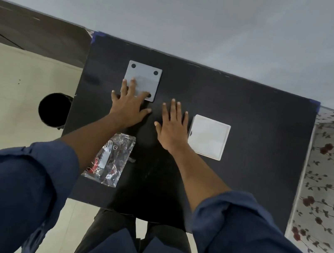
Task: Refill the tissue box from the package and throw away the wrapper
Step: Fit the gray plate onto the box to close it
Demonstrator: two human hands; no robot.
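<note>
A flat grey square panel with dark round feet at its corners lies at the far left of the black table; it looks like the tissue box's base. My left hand is spread flat, its fingertips resting on the panel's near edge. A white square tissue box sits at the right of centre. My right hand lies open and flat on the table just left of the white box, holding nothing. A clear crinkled plastic wrapper with a white and red label lies near the front left edge, beside my left forearm.
A black round bin stands on the pale floor left of the table. A cloth with a red rose pattern covers a surface right of the table. A grey wall rises behind the table. Blue tape marks the table's far corners.
</note>
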